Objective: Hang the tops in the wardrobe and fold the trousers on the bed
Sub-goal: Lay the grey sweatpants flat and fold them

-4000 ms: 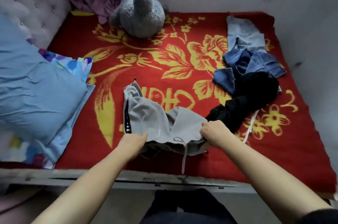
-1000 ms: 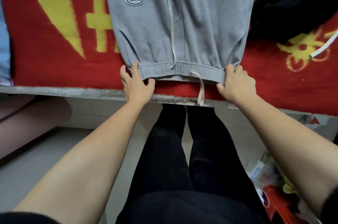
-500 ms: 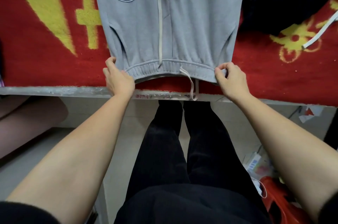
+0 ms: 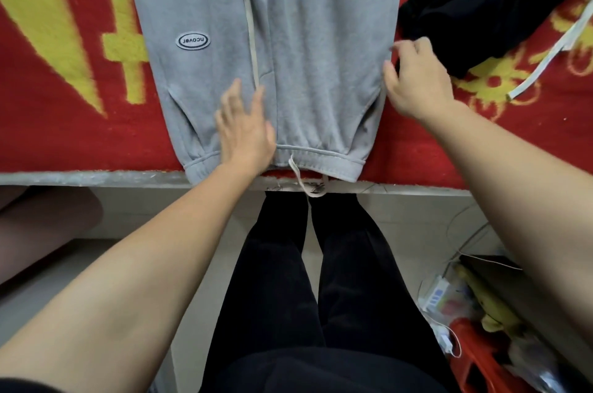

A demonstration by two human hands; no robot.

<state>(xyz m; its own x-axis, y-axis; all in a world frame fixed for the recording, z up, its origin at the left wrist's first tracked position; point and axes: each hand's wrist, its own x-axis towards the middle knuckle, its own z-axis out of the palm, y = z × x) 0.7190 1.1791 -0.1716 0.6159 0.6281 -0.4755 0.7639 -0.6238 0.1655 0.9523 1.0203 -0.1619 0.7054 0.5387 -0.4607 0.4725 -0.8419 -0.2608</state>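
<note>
1. My left grip (image 4: 245, 129) is lying flat and wide, fingers straight, pressing on the grey fleece drawstring trousers (image 4: 305, 55) just above the elastic waistband.
2. My right grip (image 4: 417, 78) is curling narrow at the trousers' right side edge, with thumb and forefinger at the seam. Whether it is actually pinching cloth, I cannot tell.
3. The trousers are lying spread, front up, on the red bed blanket with the yellow pattern (image 4: 64, 103), the waistband reaching the bed's near edge.
4. I am judging this to be the smoothing step; no fold is showing yet.
5. The next move is calling for lifting the right side across onto the left leg while my left grip is pinning the middle, keeping clear of the crumpled black garment (image 4: 481, 1) just beside it.
</note>
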